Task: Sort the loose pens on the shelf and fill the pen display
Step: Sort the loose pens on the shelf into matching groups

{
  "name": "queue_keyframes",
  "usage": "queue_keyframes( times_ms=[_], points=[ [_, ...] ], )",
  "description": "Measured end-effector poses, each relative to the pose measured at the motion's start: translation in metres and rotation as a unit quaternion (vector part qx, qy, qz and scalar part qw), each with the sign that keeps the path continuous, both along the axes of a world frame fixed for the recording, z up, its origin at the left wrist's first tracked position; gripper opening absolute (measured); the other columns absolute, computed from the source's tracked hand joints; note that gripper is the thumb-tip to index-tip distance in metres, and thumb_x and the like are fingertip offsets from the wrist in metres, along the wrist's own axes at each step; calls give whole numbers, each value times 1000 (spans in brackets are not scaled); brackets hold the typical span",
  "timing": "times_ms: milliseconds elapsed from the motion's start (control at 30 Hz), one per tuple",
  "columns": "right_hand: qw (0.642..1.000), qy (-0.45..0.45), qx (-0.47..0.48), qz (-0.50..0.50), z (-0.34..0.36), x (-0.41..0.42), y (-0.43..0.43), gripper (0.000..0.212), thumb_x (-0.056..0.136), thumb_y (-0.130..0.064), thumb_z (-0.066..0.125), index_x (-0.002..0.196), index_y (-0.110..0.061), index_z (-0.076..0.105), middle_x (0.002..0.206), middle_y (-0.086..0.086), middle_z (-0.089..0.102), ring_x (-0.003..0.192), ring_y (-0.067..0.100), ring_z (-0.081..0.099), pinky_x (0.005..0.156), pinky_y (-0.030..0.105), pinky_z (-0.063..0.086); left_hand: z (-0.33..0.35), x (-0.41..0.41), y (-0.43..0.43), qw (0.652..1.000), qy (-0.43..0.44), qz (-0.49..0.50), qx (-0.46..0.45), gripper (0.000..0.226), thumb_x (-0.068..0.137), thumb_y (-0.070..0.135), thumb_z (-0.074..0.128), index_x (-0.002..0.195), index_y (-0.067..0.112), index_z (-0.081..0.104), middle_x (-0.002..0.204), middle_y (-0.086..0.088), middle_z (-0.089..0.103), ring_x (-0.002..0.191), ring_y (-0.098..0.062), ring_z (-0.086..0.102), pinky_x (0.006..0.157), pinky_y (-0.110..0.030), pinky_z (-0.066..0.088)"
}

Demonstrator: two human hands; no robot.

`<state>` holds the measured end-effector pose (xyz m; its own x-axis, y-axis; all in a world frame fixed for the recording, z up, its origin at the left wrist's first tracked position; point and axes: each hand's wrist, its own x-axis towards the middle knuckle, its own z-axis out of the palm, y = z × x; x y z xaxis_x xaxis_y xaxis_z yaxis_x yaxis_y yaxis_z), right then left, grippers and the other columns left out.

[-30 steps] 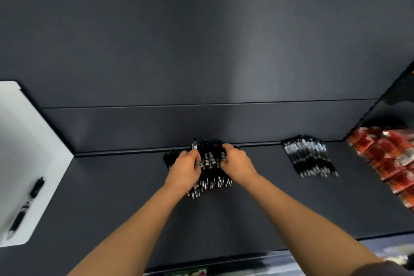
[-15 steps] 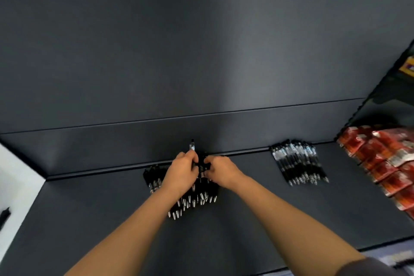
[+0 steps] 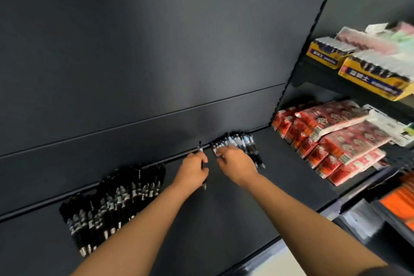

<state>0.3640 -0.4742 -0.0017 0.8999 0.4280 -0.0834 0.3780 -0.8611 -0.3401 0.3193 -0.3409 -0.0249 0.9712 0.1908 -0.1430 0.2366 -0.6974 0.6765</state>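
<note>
Because the pen (image 3: 200, 149) is light, stiff and probably slick, pinch it mid-barrel, as your left hand (image 3: 193, 171) does; your right hand (image 3: 235, 163) covers the centre pile (image 3: 244, 141), grip unclear.

Bare forearms (image 3: 139, 226); a dark sleeve (image 3: 401, 273) edge covers the right upper arm.

Black pens (image 3: 112, 204), dk grey shelf (image 3: 224, 219), red pkts (image 3: 336, 141), yellow boxes (image 3: 369, 80)

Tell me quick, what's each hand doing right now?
Left hand: holds one pen.
Right hand: fingers on the right pen pile; grip cannot be told.
</note>
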Motion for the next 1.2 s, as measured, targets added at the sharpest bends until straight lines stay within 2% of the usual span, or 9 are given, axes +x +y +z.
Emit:
queue_keyframes(
  times_ms=[67, 200, 400, 500, 567, 700, 900, 967, 1200],
  points=[
    [1000, -5, 6, 0, 0, 9, -18, 29, 94, -18, 44, 118, -13, 59, 120, 9, 55, 106, 33, 58, 79, 38, 50, -4, 15, -19, 1000, 7, 7, -9, 21, 85, 5, 57, 106, 10, 59, 104, -11, 49, 87, -29, 62, 74, -39, 57],
    [1000, -22, 16, 9, 1, 30, -52, 31, 92, -17, 45, 120, -17, 60, 117, 7, 55, 103, 31, 58, 80, 38, 50, -11, 44, -57, 999, 17, 32, -39, 24, 86, 1, 53, 108, 9, 57, 101, -9, 47, 71, -25, 59, 46, -23, 53],
    [999, -21, 17, 43, -2, 58, -84, 30, 92, -16, 45, 117, -15, 61, 117, 8, 55, 103, 31, 58, 80, 38, 50, -20, 66, -92, 998, 53, 37, -10, 31, 84, 6, 58, 114, 10, 55, 117, -13, 52, 93, -30, 62, 77, -37, 56],
    [998, -13, 17, 67, -5, 64, -90, 28, 92, -15, 45, 116, -14, 60, 115, 8, 55, 102, 31, 57, 80, 38, 50, -25, 64, -95, 997, 55, 48, 20, 27, 86, 7, 56, 114, 8, 55, 117, -13, 50, 97, -28, 59, 81, -27, 51],
    [996, -12, 19, 83, -6, 66, -90, 25, 92, -15, 45, 111, -11, 61, 110, 8, 54, 100, 31, 57, 78, 37, 50, -26, 60, -94, 997, 50, 55, 36, 29, 88, 9, 56, 117, 10, 54, 117, -12, 48, 103, -25, 55, 81, -21, 41],
    [993, -19, 31, 114, -4, 68, -86, 23, 93, -17, 46, 112, -14, 60, 112, 7, 54, 100, 28, 57, 75, 32, 45, -21, 53, -90, 997, 39, 54, 37, 29, 86, 10, 57, 115, 10, 56, 104, -6, 45, 104, -25, 54, 82, -19, 37],
    [988, -46, 26, 146, -1, 60, -69, 25, 94, -20, 46, 114, -14, 60, 112, 8, 55, 102, 31, 58, 79, 36, 47, -6, 27, -73, 994, 23, 76, 78, 23, 90, 17, 55, 113, 15, 56, 112, -5, 50, 103, -22, 55, 88, -31, 46],
    [984, -64, 15, 164, 1, 52, -57, 26, 95, -22, 45, 115, -14, 60, 111, 8, 55, 102, 32, 58, 77, 35, 46, 2, 10, -58, 989, 20, 93, 111, 19, 91, 23, 53, 110, 19, 54, 111, -2, 50, 100, -21, 55, 85, -35, 49],
    [963, -121, 4, 242, 16, -6, 18, 25, 96, -27, 46, 115, -18, 59, 113, 5, 56, 104, 29, 56, 80, 35, 45, 31, -79, 14, 968, -4, 156, 195, 13, 93, 25, 49, 104, 18, 51, 103, -1, 50, 95, -24, 56, 71, -34, 46]
  ],
)
